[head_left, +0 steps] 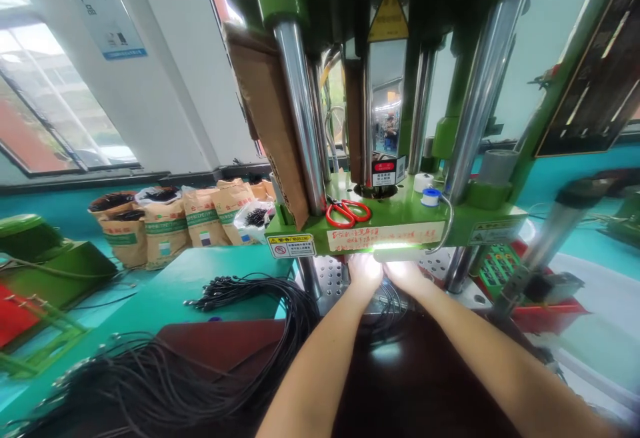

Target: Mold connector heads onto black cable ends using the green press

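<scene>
Black cables (pixel 390 306) near | left hand (pixel 366 271), right hand (pixel 403 274) beyond, under green press (pixel 395 214) | finger grip: glare-washed, cannot tell

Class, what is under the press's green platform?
A left hand, a right hand, black cables between them and perforated metal show there. The platform and glare hide the fingertips and anything held.

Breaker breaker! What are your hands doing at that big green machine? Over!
Left hand, right hand: both at the green plate's underside, grip lost in glare. Dark cables between them. Red-handled scissors on the plate above.
</scene>
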Action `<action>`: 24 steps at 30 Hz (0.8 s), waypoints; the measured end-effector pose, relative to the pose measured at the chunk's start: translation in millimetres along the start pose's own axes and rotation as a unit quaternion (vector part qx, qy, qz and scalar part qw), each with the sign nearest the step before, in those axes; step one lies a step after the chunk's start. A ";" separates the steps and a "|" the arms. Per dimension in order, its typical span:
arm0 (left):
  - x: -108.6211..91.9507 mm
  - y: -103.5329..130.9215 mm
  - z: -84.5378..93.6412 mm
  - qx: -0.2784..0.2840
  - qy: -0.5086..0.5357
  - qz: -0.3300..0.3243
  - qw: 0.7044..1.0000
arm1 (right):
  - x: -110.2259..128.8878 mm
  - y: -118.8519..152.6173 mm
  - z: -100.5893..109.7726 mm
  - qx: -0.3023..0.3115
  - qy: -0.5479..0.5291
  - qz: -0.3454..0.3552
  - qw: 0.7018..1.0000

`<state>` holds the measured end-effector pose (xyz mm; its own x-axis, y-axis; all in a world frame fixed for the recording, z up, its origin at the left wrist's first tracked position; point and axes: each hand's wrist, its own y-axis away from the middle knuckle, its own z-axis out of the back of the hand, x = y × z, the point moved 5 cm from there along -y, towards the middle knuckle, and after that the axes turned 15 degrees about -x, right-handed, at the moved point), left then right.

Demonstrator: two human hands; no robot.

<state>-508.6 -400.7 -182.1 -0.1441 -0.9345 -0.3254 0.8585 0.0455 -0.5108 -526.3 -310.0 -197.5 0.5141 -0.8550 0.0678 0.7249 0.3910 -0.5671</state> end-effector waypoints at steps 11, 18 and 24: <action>33.4 9.0 -4.6 0.095 0.039 -0.075 0.992 | -3.6 8.1 5.6 0.038 -0.002 0.038 0.999; 35.5 4.7 -18.6 0.121 0.049 -0.061 0.990 | 3.3 1.9 3.5 0.058 0.013 0.005 0.998; 39.2 4.3 -10.0 0.118 0.031 -0.043 0.992 | -6.0 3.4 8.6 0.050 0.015 -0.020 0.998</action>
<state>-515.5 -433.5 -205.1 -0.2447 -0.9075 -0.3413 0.9322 -0.1235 -0.3401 -522.9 -300.6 -192.8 0.4706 -0.8801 0.0632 0.7873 0.3865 -0.4804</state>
